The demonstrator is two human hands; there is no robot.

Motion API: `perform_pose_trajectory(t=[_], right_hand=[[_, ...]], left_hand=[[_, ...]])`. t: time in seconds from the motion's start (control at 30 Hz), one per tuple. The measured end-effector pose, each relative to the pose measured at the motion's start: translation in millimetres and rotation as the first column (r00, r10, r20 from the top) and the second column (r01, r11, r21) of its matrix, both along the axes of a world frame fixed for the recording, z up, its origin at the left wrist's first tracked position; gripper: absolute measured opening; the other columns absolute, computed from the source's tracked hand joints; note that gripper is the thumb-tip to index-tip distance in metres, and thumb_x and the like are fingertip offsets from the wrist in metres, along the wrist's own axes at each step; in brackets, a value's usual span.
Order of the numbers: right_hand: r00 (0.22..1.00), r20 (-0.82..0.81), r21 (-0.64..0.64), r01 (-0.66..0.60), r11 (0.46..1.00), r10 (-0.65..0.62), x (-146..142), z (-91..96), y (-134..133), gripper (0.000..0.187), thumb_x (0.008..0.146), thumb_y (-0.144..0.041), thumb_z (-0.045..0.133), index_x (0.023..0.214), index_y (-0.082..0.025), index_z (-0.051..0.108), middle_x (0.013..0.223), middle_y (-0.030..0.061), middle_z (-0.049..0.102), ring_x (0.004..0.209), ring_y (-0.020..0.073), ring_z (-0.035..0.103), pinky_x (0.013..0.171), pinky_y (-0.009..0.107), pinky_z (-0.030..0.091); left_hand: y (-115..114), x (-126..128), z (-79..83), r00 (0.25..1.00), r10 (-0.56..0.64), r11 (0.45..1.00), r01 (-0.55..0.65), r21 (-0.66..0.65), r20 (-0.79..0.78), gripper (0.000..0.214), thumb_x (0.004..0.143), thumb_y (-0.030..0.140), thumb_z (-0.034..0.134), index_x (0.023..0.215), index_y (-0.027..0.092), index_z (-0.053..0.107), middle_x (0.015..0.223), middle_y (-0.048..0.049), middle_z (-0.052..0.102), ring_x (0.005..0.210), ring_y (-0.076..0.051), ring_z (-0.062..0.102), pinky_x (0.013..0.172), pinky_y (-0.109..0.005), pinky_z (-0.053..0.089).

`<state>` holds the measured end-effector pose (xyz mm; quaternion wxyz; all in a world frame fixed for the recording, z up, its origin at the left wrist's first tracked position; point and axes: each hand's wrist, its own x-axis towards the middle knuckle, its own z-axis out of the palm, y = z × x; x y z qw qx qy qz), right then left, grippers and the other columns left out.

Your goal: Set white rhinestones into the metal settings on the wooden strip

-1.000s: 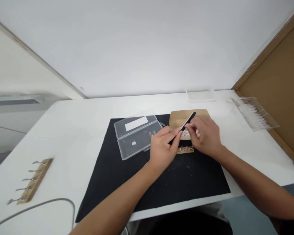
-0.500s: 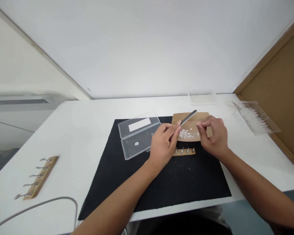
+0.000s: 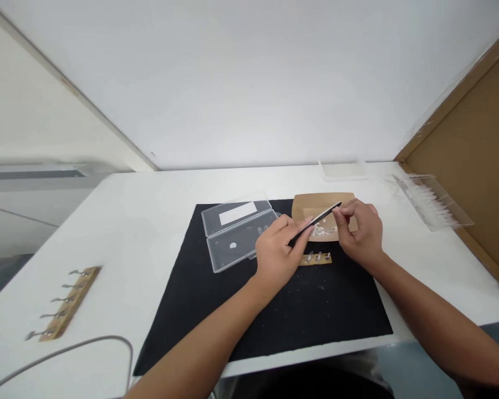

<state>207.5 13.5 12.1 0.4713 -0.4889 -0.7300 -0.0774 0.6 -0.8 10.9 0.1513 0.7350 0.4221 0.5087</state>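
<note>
Forearms (image 3: 220, 335) reach over a black rectangular mat (image 3: 316, 310) on a white bench (image 3: 149, 205), the left cut off by the view's bottom edge, the right running out at its lower right corner. At the mat's far right part, 2 bare hands face each other. The left hand (image 3: 276, 244) is turned thumb side up, its thumb and fingers pinching a slim, flat black-and-white stick (image 3: 325, 214) that slants up and away above the mat. The stick's near end is partly covered by the grip.

The right hand (image 3: 361, 230) has its wrist bent inward, thumb and forefinger brought together at the stick's far tip. Whether those fingertips touch the stick, or hold something tiny, I cannot tell.

Below the stick, at the mat's far edge, a brown card tray (image 3: 305, 203) bears small white chips (image 3: 319, 231), partly screened by the hands. Nearer on the mat, a light wooden strip (image 3: 314, 262) carries small clear pieces; 3 show, and its left end is hidden behind the left hand. An open clear plastic box (image 3: 220, 257) lies on the mat's far left part, its right end partly covered. Left of the mat, another wooden strip with 5 metal clips (image 3: 72, 305) looks blurred.
</note>
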Motion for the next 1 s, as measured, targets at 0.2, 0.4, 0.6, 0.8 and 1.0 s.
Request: perform_pose_trajectory(t=[0.2, 0.4, 0.6, 0.8, 1.0], right_hand=[[1.0, -0.02, 0.004, 0.008, 1.0, -0.008, -1.0, 1.1, 0.1, 0.014, 0.102, -0.024, 0.062, 0.09, -0.024, 0.053, 0.079, -0.0016, 0.066, 0.071, 0.0165, 0.064, 0.077, 0.038, 0.042], [0.997, 0.068, -0.01, -0.044, 0.999, 0.045, -8.2, 3.8, -4.1, 0.019, 0.1, -0.022, 0.062, 0.086, -0.023, 0.05, 0.069, -0.0045, 0.062, 0.064, 0.0151, 0.06, 0.075, 0.039, 0.036], [0.998, 0.064, -0.02, 0.013, 1.0, -0.012, -13.2, 4.6, 0.5, 0.019, 0.102, -0.024, 0.059, 0.085, -0.023, 0.05, 0.075, -0.0023, 0.068, 0.064, 0.0153, 0.061, 0.075, 0.04, 0.035], [0.996, 0.084, -0.01, 0.006, 1.0, -0.005, -13.6, 10.4, 0.3, 0.021, 0.101, -0.023, 0.059, 0.083, -0.023, 0.049, 0.072, -0.0031, 0.066, 0.063, 0.0142, 0.059, 0.075, 0.039, 0.034], [0.996, 0.076, -0.086, -0.045, 0.995, 0.051, -13.9, 10.0, 1.8, 0.021, 0.102, -0.024, 0.058, 0.082, -0.023, 0.049, 0.072, -0.0036, 0.065, 0.063, 0.0142, 0.058, 0.074, 0.038, 0.032]], left_hand=[[-1.0, 1.6, 0.6, 0.985, -0.1, 0.989, 0.113, -0.093, 0.137, 0.02, 0.1, 0.024, 0.069, 0.116, 0.023, 0.082, 0.071, 0.0005, 0.067, 0.066, -0.013, 0.064, 0.064, -0.027, 0.052], [-3.0, 4.2, 3.6, 0.977, -0.099, 0.977, 0.131, -0.168, 0.188, 0.017, 0.099, 0.025, 0.071, 0.11, 0.025, 0.084, 0.069, -0.0005, 0.07, 0.066, -0.014, 0.064, 0.063, -0.028, 0.054], [-2.7, 4.7, 2.8, 0.982, -0.042, 0.975, 0.08, -0.207, 0.182, 0.016, 0.099, 0.029, 0.07, 0.104, 0.026, 0.086, 0.067, -0.0009, 0.068, 0.067, -0.015, 0.064, 0.061, -0.028, 0.054], [-3.9, 4.0, 6.4, 0.984, -0.042, 0.981, 0.074, -0.182, 0.175, 0.019, 0.099, 0.027, 0.07, 0.111, 0.024, 0.084, 0.068, -0.0008, 0.068, 0.067, -0.014, 0.064, 0.062, -0.027, 0.054], [-3.2, 4.2, 6.9, 0.987, -0.04, 0.985, 0.066, -0.162, 0.157, 0.02, 0.1, 0.026, 0.07, 0.113, 0.025, 0.084, 0.067, -0.0002, 0.068, 0.064, -0.014, 0.062, 0.061, -0.027, 0.054]])
